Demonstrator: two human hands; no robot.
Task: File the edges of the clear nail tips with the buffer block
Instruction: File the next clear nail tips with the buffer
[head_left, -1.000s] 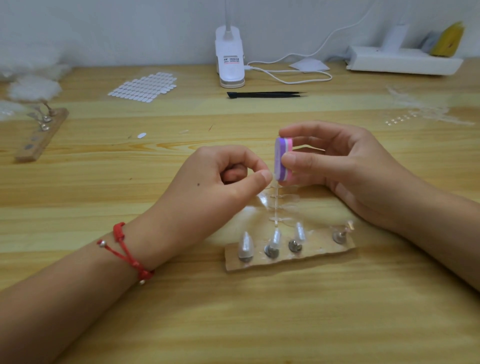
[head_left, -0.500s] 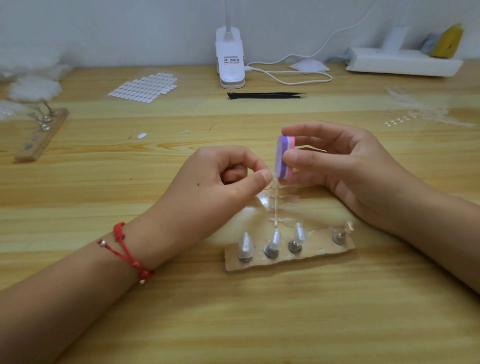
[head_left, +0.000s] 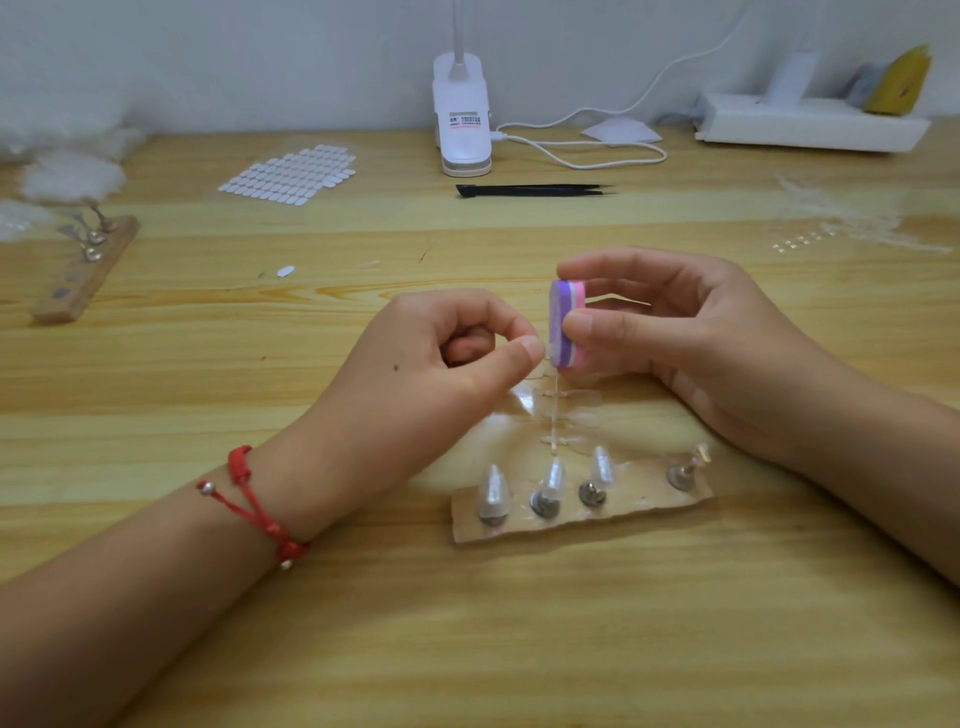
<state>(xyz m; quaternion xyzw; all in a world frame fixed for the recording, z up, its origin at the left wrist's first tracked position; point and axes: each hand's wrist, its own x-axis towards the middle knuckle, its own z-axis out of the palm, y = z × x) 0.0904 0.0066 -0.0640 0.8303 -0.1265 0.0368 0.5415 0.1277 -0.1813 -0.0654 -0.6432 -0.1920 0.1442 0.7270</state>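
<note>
Light wooden tabletop (head_left: 467, 649) with a pale wall behind it, pretty standard nail desk setup. Around mid-table the left hand (head_left: 447, 364) is curled up, thumb and forefinger pinching the top of a clear plastic strip of nail tips (head_left: 556, 410). It runs down from the pinch toward the table, with see-through tips branching off both sides. Honestly can't make out the exact tip at the pinch, it's too clear and tiny.

The right hand (head_left: 701, 348) grips a small purple, white and pink layered buffer block (head_left: 566, 330) between thumb and fingers. It's held on edge with the purple face right against the left thumb tip, at the top of the strip. A red string bracelet (head_left: 254, 499) with little silver beads sits on the left wrist.

Just on the near side of the hands there's a torn brown cardboard strip (head_left: 571, 519) carrying four metal stands, three of them topped with silvery pointed nails.

Toward the far edge:
- black tweezers (head_left: 535, 189)
- a white clip lamp base (head_left: 465, 130), with a white cable (head_left: 587, 156) looping off to its right
- a sheet of small white oval stickers (head_left: 291, 174) to the lamp's left

The far right corner has a white power strip (head_left: 810, 122). Near the left edge lies a wooden bar (head_left: 85, 270) with a few metal stands, and white fluff (head_left: 67, 171) beyond it.
</note>
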